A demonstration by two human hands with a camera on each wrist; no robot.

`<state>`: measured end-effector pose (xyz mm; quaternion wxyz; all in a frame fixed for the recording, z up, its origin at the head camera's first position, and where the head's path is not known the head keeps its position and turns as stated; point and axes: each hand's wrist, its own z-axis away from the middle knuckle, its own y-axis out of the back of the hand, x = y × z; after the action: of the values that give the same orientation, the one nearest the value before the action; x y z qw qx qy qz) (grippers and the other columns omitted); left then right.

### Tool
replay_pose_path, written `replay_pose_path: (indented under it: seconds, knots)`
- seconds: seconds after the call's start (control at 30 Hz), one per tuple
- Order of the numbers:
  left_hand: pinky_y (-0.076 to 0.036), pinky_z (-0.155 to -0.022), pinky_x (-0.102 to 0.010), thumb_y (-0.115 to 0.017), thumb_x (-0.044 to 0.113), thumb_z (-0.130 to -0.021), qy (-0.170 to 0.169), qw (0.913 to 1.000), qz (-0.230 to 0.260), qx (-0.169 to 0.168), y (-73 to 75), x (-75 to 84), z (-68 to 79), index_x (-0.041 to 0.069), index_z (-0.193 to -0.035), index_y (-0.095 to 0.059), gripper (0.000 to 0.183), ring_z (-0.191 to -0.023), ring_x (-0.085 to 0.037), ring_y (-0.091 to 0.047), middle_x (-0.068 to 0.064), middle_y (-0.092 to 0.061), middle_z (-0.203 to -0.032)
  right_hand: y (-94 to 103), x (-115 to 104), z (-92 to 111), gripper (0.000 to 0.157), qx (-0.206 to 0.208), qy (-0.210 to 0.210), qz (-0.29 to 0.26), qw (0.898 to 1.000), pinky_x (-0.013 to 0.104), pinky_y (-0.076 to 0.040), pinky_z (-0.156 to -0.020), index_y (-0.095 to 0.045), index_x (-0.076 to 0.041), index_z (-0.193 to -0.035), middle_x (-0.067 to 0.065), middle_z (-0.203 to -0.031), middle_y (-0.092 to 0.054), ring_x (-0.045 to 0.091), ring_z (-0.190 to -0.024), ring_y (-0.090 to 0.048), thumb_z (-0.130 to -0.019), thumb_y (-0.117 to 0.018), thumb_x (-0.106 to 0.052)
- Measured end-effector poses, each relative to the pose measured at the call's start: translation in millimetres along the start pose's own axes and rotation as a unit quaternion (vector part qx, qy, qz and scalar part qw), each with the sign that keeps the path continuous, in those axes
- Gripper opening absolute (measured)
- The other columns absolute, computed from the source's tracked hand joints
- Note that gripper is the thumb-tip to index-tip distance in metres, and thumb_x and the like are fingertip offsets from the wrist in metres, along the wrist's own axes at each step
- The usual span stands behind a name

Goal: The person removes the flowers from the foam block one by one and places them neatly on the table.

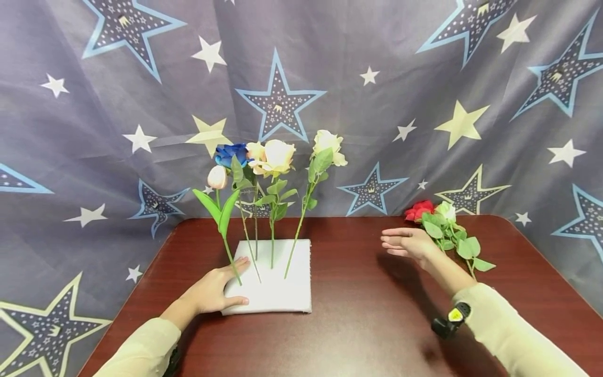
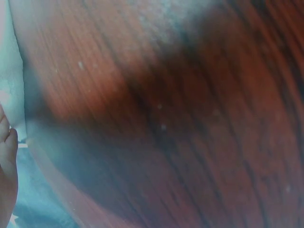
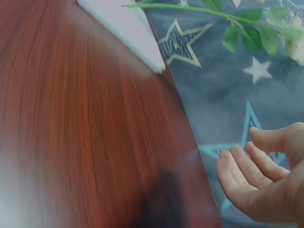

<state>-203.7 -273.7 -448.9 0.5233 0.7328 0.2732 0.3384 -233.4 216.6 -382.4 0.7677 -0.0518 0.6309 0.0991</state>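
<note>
So left hand (image 1: 214,290) lies flat on the foam block (image 1: 282,293), steadying it for the stems; right hand (image 1: 407,242) hovers open, empty, beside loose flowers (image 1: 445,230) near the counter's (image 1: 367,324) far edge

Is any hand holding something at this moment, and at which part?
Nothing is held. The left hand rests flat on the near-left corner of the white foam block. The right hand is open above the table, beside the loose flowers.

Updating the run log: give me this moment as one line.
left hand: flat on white foam block | right hand: open, above table, holding nothing | flowers in block: upright | loose flowers: beside right hand
</note>
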Motion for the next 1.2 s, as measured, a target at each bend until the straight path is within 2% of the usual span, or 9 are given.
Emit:
replay_pose_path:
  seconds: [0.17, 0.3, 0.6, 0.73, 0.9, 1.07, 1.2]
  knots:
    - [-0.047, -0.101, -0.047, -0.074, 0.054, -0.075, -0.005, 1.0000, -0.006, 0.005, -0.8, 0.1, 0.4, 0.005, -0.140, -0.050, 0.085, -0.131, -0.031, -0.052, -0.015, -0.052, -0.143, -33.4, 0.8, -13.6, 0.050, 0.019, 0.012, -0.009, 1.000, 0.029, -0.057, -0.085, -0.041, 0.016, -0.136, 0.007, -0.105, -0.074, 0.001, -0.080, -0.068, -0.093, -0.057, -0.002]
    - [-0.047, -0.102, -0.046, -0.075, 0.054, -0.075, 0.001, 1.0000, -0.007, 0.003, -0.9, -0.3, 0.4, 0.005, -0.140, -0.050, 0.084, -0.131, -0.030, -0.052, -0.015, -0.052, -0.143, -60.8, 1.8, -25.1, 0.045, 0.025, 0.032, -0.011, 0.999, 0.032, -0.057, -0.087, -0.048, 0.016, -0.132, 0.024, -0.120, -0.066, 0.002, -0.081, -0.069, -0.092, -0.059, -0.002]
    - [-0.046, -0.103, -0.045, -0.074, 0.054, -0.075, 0.002, 1.0000, -0.007, -0.002, 0.0, 0.5, 0.5, 0.005, -0.140, -0.050, 0.085, -0.131, -0.030, -0.052, -0.015, -0.052, -0.143, -116.2, 11.1, -42.8, 0.040, 0.008, 0.068, -0.025, 0.997, 0.043, -0.054, -0.092, -0.055, 0.015, -0.125, 0.032, -0.120, -0.061, 0.012, -0.086, -0.072, -0.089, -0.062, -0.001]
    - [-0.047, -0.103, -0.046, -0.074, 0.053, -0.075, 0.000, 1.0000, -0.009, 0.001, -0.5, 0.6, -0.2, 0.005, -0.140, -0.050, 0.085, -0.131, -0.030, -0.052, -0.015, -0.053, -0.143, -134.6, 13.3, -48.7, 0.039, -0.010, 0.079, -0.042, 0.996, 0.048, -0.052, -0.093, -0.056, 0.015, -0.124, 0.034, -0.120, -0.060, 0.020, -0.091, -0.073, -0.088, -0.062, 0.000]
    - [-0.047, -0.102, -0.047, -0.074, 0.053, -0.076, -0.006, 0.9999, -0.010, 0.007, -0.9, 0.2, -1.0, 0.004, -0.139, -0.050, 0.084, -0.131, -0.031, -0.052, -0.015, -0.053, -0.142, -150.1, 12.3, -52.9, 0.041, -0.059, 0.106, -0.077, 0.990, 0.052, -0.048, -0.099, -0.051, 0.014, -0.130, 0.037, -0.128, -0.053, 0.030, -0.106, -0.069, -0.093, -0.058, -0.002]
    - [-0.046, -0.103, -0.046, -0.074, 0.053, -0.076, -0.003, 0.9999, -0.010, -0.001, 0.5, 0.0, -1.4, 0.004, -0.140, -0.049, 0.084, -0.132, -0.030, -0.051, -0.015, -0.051, -0.144, -160.6, 10.0, -54.8, 0.047, -0.118, 0.126, -0.129, 0.976, 0.041, -0.045, -0.106, -0.036, 0.009, -0.143, 0.034, -0.143, -0.042, 0.037, -0.130, -0.051, -0.099, -0.046, -0.002]
    - [-0.045, -0.104, -0.046, -0.073, 0.055, -0.077, 0.003, 0.9999, -0.009, -0.009, -0.5, -0.6, -1.0, 0.005, -0.141, -0.048, 0.085, -0.133, -0.030, -0.050, -0.015, -0.050, -0.145, -168.4, 9.4, -55.9, 0.047, -0.144, 0.125, -0.158, 0.969, 0.038, -0.040, -0.110, -0.031, 0.010, -0.145, 0.035, -0.146, -0.037, 0.044, -0.137, -0.037, -0.100, -0.041, -0.001]
